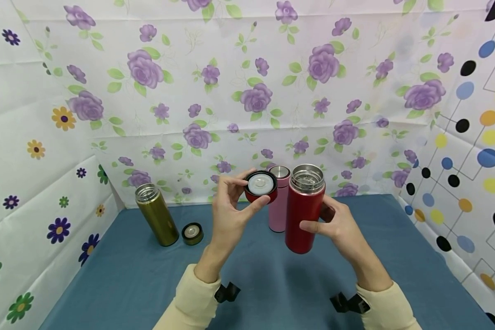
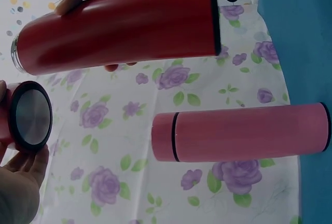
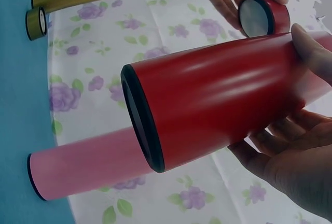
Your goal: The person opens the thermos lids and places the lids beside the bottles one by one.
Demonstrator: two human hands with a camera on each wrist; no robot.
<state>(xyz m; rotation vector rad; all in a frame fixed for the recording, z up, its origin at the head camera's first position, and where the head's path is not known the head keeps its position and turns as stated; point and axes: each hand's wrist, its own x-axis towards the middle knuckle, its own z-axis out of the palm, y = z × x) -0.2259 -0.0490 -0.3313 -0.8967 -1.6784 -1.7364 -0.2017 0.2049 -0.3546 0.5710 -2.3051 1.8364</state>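
In the head view my right hand (image 1: 336, 224) grips a red thermos bottle (image 1: 303, 224) around its body, raised above the table and nearly upright, its steel mouth uncovered. To its left, my left hand (image 1: 231, 201) pinches the bottle's red lid (image 1: 261, 187) between thumb and fingers, the pale inner side turned toward me. The lid and bottle are apart. In the left wrist view the lid's metal top (image 2: 34, 116) faces the camera. The right wrist view shows the dark base (image 3: 142, 120) of the red bottle, with my thumb and fingers around its body.
Behind the red bottle stands a pink thermos (image 1: 277, 211) with its lid on. Further left an uncapped olive-gold thermos (image 1: 158, 217) stands on the blue tabletop (image 1: 255, 284), its lid (image 1: 192, 233) lying beside it. Flowered cloth (image 1: 231, 91) hangs at the back.
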